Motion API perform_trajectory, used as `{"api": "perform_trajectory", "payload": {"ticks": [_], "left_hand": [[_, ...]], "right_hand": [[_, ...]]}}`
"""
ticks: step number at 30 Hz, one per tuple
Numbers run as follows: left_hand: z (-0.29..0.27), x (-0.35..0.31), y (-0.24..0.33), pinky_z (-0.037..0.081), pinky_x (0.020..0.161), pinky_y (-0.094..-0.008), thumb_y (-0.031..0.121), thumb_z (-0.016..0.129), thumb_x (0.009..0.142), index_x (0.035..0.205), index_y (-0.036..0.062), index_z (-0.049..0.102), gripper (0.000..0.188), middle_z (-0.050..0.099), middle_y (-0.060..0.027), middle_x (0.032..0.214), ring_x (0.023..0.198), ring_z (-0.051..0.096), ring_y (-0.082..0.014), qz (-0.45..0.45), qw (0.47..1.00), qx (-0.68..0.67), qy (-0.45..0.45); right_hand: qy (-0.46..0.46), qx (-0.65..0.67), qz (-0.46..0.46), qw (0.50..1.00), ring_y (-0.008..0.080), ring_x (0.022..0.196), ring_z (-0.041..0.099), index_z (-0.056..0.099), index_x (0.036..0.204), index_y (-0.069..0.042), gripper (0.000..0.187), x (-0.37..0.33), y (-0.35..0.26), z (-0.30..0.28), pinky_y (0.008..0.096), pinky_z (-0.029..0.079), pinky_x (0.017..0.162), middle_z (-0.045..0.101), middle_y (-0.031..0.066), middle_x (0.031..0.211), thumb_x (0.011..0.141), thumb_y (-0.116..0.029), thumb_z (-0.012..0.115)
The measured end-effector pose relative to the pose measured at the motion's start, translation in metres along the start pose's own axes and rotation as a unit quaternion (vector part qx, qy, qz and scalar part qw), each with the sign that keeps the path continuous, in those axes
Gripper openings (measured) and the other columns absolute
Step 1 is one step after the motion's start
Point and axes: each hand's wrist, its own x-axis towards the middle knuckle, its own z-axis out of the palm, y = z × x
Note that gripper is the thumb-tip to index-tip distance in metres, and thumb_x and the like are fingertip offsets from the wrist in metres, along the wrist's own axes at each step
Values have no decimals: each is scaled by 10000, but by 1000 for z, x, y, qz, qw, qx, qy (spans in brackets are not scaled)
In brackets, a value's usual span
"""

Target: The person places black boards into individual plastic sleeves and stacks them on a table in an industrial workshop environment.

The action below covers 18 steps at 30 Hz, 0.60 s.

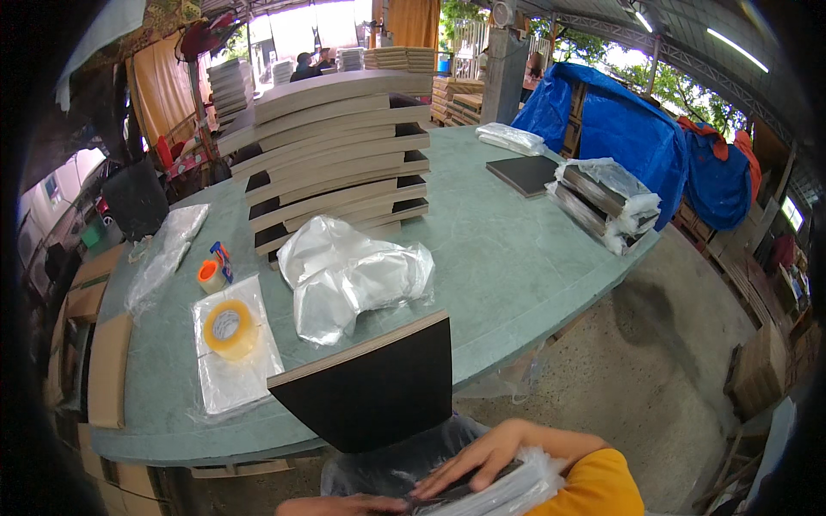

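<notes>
A thick black-faced slab with pale layered edges stands tilted at the table's front edge. Its lower end meets a clear plastic bag close to my body. My right hand lies on the plastic with its fingers stretched out toward the left. Beneath my right forearm is a bunched fold of clear plastic. At the bottom edge of the view, my left hand rests on the near part of the bag with fingers extended; much of it is cut off.
On the green table stands a tall staggered stack of boards. Crumpled clear plastic, a tape roll on flat bags, and a tape dispenser lie nearer. Wrapped dark slabs sit by the right edge.
</notes>
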Motion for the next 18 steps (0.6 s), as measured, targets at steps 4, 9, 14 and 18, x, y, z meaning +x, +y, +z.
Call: {"api": "perform_trajectory", "payload": {"ticks": [4, 9, 14, 18], "left_hand": [[-36, 30, -97, 245, 986, -300, 316, 412, 885, 1210, 41, 432, 426, 444, -117, 1217, 1165, 369, -197, -167, 980, 56, 92], [-75, 29, -180, 261, 965, -270, 343, 455, 866, 1214, 57, 436, 451, 459, -74, 1201, 1126, 389, -171, -332, 907, -83, 246], [-85, 11, -236, 330, 903, -267, 318, 505, 842, 1104, 9, 524, 405, 552, -82, 1066, 1000, 483, -169, -272, 902, -112, 317], [-71, -2, -239, 396, 819, -294, 201, 526, 796, 975, -34, 561, 297, 601, -101, 881, 843, 550, -196, -253, 815, -100, 511]], "right_hand": [[119, 10, 249, 961, 261, 1289, 120, 247, 1311, -21, 672, -13, 105, -1, 342, 103, 1034, 190, 168, 1375, 850, -493, 376], [247, 28, 338, 908, 273, 1226, 267, 341, 1265, -24, 601, -42, 178, -19, 316, 182, 1010, 342, 170, 1289, 852, -454, 416], [439, -261, 121, 852, 227, 1028, 483, 517, 1090, 1, 431, -101, 293, -10, 279, 333, 903, 535, 120, 1078, 852, -355, 464], [641, 206, 324, 665, 174, 915, 516, 553, 1021, -29, 293, -58, 196, 22, 261, 386, 788, 550, 62, 1006, 844, -250, 481]]}}
